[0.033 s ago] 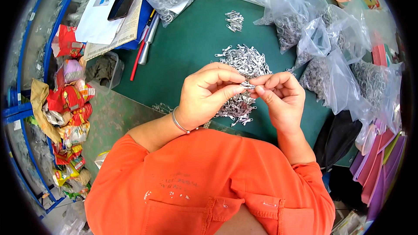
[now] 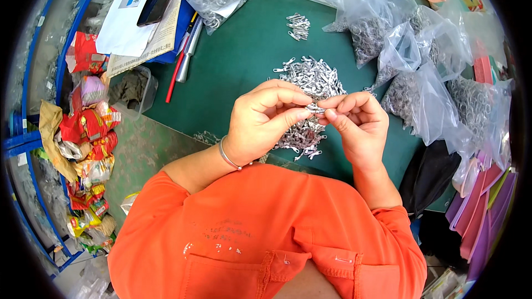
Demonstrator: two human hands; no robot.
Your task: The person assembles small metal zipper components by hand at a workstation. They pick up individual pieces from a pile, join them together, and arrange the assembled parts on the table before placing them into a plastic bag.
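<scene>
- Left hand point(image 2: 249, 115) and right hand point(image 2: 363, 124): each grip is a narrow thumb-and-finger pinch on a small silver metal clasp point(image 2: 315, 109), probably because it is tiny.
- That clasp sits between the fingertips, above a loose silver clasp pile point(image 2: 315, 77) on the green flat-topped table point(image 2: 221, 66), seemingly for easy reach.
- A smaller silver clasp cluster point(image 2: 298, 26) lies apart beyond, perhaps to avoid mixing.

On the table point(image 2: 221, 58), a heap of metal clasps point(image 2: 316, 77) lies centrally, a second heap point(image 2: 299, 26) beyond it, plastic bags point(image 2: 435, 102) to the right, a pen point(image 2: 175, 76) to the left.
</scene>
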